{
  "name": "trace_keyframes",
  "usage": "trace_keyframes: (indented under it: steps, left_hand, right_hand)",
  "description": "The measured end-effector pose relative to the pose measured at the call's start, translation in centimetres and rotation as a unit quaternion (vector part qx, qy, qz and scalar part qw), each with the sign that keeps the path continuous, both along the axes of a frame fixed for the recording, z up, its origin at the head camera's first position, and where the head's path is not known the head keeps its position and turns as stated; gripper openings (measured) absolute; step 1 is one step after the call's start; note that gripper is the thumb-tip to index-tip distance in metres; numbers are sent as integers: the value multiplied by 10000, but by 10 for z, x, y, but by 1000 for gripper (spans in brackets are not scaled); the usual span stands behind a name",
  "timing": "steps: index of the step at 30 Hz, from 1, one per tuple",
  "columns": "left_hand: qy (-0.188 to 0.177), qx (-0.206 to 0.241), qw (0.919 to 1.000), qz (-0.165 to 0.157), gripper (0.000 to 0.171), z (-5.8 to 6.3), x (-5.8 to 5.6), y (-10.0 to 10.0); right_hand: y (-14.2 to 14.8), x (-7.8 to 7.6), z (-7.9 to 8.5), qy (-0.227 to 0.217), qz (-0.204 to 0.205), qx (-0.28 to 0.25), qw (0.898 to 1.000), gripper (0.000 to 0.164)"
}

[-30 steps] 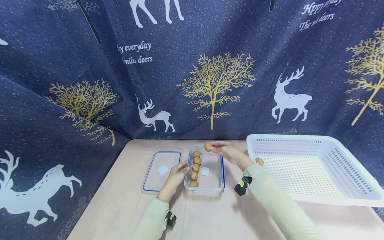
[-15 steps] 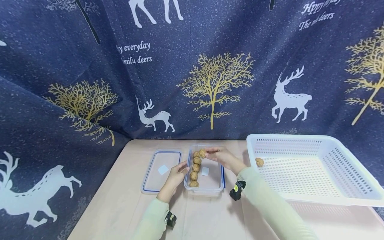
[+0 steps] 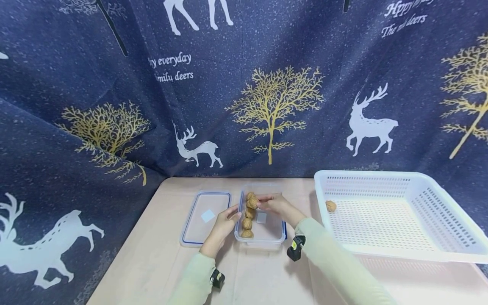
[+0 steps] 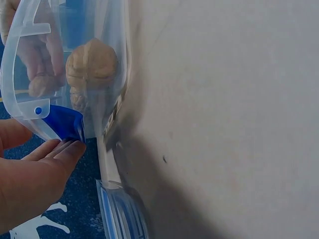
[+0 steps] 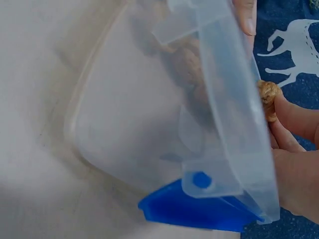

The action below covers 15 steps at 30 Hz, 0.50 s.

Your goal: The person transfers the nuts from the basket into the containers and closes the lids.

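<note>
Head view: the right hand (image 3: 280,205) is pinching a walnut (image 3: 252,203) over the clear box (image 3: 268,231).
Its thumb and fingers are squeezing the nut, which is hanging over a row of walnuts (image 3: 247,223) inside. The left hand (image 3: 223,222) is keeping its fingers nearly straight, and they are touching a blue clip (image 4: 65,123). One other walnut (image 3: 331,206) is sitting in the white basket (image 3: 381,224).
</note>
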State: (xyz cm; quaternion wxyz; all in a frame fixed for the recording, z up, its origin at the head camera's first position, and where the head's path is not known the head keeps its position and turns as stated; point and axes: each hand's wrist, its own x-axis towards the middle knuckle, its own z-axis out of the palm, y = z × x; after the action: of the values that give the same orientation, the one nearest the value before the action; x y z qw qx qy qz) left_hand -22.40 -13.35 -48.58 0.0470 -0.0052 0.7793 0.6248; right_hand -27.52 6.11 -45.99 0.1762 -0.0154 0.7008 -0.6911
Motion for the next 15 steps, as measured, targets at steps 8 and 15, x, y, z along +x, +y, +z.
trace_keyframes:
  steps: [8,15]
  left_hand:
    - [-42,24,9999,-122,46,3,3,0]
    - [-78,70,9999,-106,46,2,2,-1]
  right_hand:
    - [-8,2,-7,-75,-313,143,9994,38]
    - [-13,1,-12,-85,-512,189,9985,36]
